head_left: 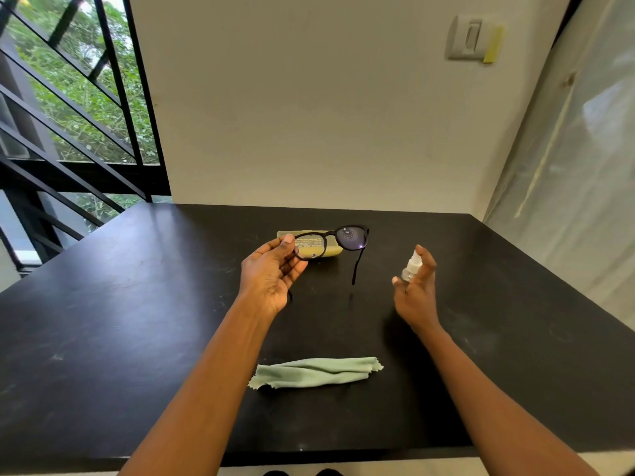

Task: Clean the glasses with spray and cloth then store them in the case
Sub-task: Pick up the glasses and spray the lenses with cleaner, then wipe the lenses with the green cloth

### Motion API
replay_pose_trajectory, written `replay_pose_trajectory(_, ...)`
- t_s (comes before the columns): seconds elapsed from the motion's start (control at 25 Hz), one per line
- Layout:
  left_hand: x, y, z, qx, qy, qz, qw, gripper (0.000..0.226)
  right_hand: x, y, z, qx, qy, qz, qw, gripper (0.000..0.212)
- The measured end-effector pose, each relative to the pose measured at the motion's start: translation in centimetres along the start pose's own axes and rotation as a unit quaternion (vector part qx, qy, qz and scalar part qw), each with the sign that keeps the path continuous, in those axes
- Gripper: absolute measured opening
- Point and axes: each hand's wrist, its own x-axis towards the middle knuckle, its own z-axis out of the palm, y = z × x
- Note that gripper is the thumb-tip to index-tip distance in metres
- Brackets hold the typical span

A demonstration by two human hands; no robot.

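My left hand (pixel 269 274) holds black-framed glasses (pixel 350 238) by their left rim, raised above the table, with one temple arm hanging down. Small droplets show on the right lens. My right hand (pixel 414 290) grips a small clear spray bottle (pixel 411 267) with a white nozzle, index finger on top, to the right of the glasses. A yellow-green case (pixel 335 251) lies on the table behind the glasses, partly hidden by them. A pale green cloth (pixel 316 372) lies folded on the table near me, between my forearms.
The black table (pixel 137 321) meets a pale wall at the back. A window with black bars is at the far left, a plastic-covered surface at the right. A wall switch (pixel 469 37) sits high on the wall.
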Motion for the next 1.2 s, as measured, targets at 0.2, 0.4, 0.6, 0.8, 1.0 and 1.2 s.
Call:
replay_pose_trajectory(0.2, 0.1, 0.0, -0.1, 0.003, 0.000, 0.001, 1.000, 0.008, 0.2, 0.5, -0.1, 0.007, -0.011, 0.012, 1.000, 0.078)
replay_pose_trajectory(0.4, 0.0, 0.1, 0.1, 0.005, -0.002, -0.002, 1.000, 0.012, -0.2, 0.6, -0.4, -0.001, -0.010, 0.024, 1.000, 0.076)
replay_pose_trajectory(0.6, 0.1, 0.2, 0.0, 0.004, -0.006, -0.001, 1.000, 0.022, -1.8, -0.8, 0.1, -0.115, 0.135, -0.081, 0.981, 0.043)
replay_pose_trajectory(0.8, 0.1, 0.2, 0.2, 0.006, -0.003, -0.003, 1.000, 0.024, -2.4, -5.9, -0.2, -0.063, -0.380, -0.018, 0.923, 0.012)
replay_pose_trajectory(1.0, -0.1, 0.2, 0.2, 0.006, -0.002, -0.003, 1.000, 0.019, -2.9, -8.2, -0.1, -0.105, -0.623, 0.057, 0.773, 0.010)
replay_pose_trajectory(1.2, -0.2, 0.1, 0.3, 0.007, -0.002, -0.004, 1.000, 0.012, -2.9, -8.8, -0.1, -0.137, -0.635, 0.054, 0.758, 0.012)
